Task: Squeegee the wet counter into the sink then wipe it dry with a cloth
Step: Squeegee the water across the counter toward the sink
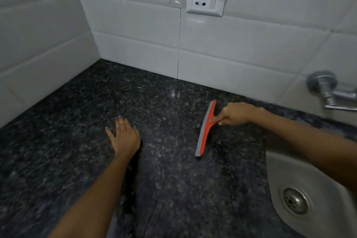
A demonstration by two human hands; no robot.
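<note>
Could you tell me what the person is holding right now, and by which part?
The right hand grips the orange squeegee by its handle; the left hand holds nothing.

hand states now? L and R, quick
Left hand: open, flat on the counter, holding nothing.
Right hand: closed on the squeegee handle, blade down on the counter.

Orange, grey-bladed squeegee (205, 128), blade down on dark speckled counter (77, 131); steel sink (274, 170) at right
</note>
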